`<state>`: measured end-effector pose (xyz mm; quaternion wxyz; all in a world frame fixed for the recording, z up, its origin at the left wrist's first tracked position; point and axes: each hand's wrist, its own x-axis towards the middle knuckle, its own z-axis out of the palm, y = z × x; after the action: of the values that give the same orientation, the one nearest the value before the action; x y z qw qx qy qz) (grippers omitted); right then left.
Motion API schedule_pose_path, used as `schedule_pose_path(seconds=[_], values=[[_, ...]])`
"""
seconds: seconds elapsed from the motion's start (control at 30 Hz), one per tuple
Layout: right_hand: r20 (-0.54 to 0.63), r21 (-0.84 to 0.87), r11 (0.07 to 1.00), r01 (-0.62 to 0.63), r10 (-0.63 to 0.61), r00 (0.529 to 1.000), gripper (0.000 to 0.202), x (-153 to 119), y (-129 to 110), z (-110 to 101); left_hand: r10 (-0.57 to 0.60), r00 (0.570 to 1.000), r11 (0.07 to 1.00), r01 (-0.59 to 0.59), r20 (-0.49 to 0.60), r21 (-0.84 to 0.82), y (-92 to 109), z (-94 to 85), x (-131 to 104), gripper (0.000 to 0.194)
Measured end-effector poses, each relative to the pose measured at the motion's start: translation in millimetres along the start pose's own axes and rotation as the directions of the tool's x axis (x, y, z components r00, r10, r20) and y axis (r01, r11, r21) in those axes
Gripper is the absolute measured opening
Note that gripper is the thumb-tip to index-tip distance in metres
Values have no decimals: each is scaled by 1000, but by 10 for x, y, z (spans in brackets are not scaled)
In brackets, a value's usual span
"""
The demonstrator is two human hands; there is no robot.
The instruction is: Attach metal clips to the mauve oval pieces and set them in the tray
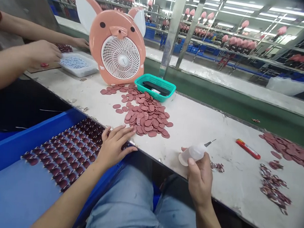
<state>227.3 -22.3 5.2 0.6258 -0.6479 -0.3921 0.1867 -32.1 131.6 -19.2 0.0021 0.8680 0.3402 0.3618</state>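
Gripped in the right hand point(201, 180), the needle-tipped squeeze bottle point(194, 153) looks light and squashy, best held round its fat middle, while the left hand point(114, 148) spreads open beside pink ovals point(149, 116).

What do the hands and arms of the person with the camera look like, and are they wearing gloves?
No gloves! The left hand and right hand are both bare, and I can't see any rings. The forearms are bare too: no sleeves, watch or bracelets show on them.
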Motion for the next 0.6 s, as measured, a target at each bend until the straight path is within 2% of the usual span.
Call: schedule_pose_path(seconds=[0.1, 0.23, 0.33, 0.4, 0.47, 0.53, 0.6], values=[[30, 117, 991, -64, 61, 998, 34, -91, -23, -5, 53, 998, 998, -54, -47, -35, 9, -24, -11, 31], [185, 267, 938, -219, 173, 967, 32, -239, -142, 88, 86, 977, 988, -109, -195, -108, 233, -70, -154, 37], [363, 289, 877, -385, 272, 891, 36, -355, -259, 220, 88, 963, 974, -137, -254, -182, 554, -154, -291, 35], [455, 281, 834, -475, 320, 831, 42, -434, -341, 294, 100, 964, 949, -166, -246, -268, 766, -226, -364, 35], [520, 310, 745, -590, 386, 762, 48, -509, -429, 335, 97, 973, 904, -174, -210, -390, 934, -289, -408, 44], [559, 368, 606, -705, 461, 689, 53, -573, -515, 345, 23, 985, 835, -113, -171, -538, 1056, -329, -422, 55], [573, 410, 498, -764, 511, 641, 57, -619, -587, 346, -135, 984, 707, 15, -115, -707, 1149, -344, -416, 59]])
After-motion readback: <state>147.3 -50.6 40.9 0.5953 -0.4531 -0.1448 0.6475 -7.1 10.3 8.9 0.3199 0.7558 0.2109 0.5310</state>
